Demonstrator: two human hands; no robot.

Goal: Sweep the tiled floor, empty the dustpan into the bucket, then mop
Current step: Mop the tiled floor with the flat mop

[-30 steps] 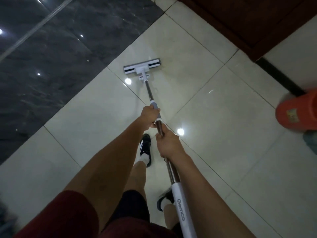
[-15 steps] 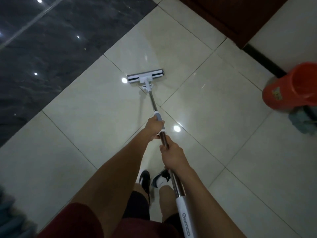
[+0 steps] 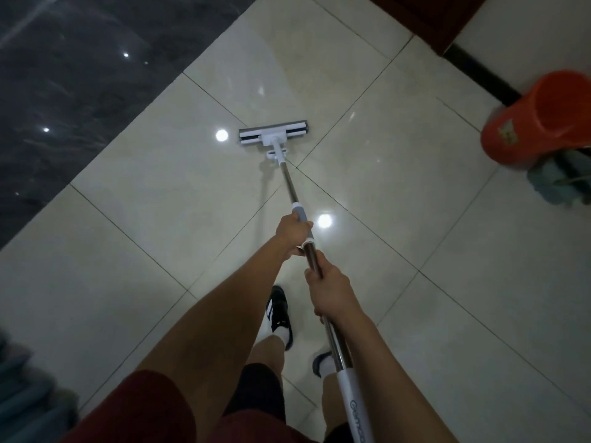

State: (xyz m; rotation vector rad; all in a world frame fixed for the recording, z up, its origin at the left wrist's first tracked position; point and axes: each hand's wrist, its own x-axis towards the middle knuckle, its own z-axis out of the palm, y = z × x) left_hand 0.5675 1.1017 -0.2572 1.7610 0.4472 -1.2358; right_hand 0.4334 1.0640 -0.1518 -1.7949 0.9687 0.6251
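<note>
A flat mop with a white and dark head (image 3: 274, 134) lies on the cream tiled floor (image 3: 160, 193) ahead of me. Its metal pole (image 3: 289, 183) runs back toward my body and ends in a white handle section. My left hand (image 3: 291, 231) grips the pole at its grey collar. My right hand (image 3: 329, 290) grips the bare metal just behind it. An orange bucket (image 3: 540, 119) stands at the right edge, near the wall.
A dark marble floor strip (image 3: 70, 91) fills the upper left. A teal cloth bundle (image 3: 558, 182) lies beside the bucket. Dark wood (image 3: 425, 17) and a black skirting (image 3: 479, 73) run along the top right. My feet in dark shoes (image 3: 279, 310) are below my hands.
I have stepped back and the mop head has been drawn toward me over the tile. The bucket has come further into view at the right.
</note>
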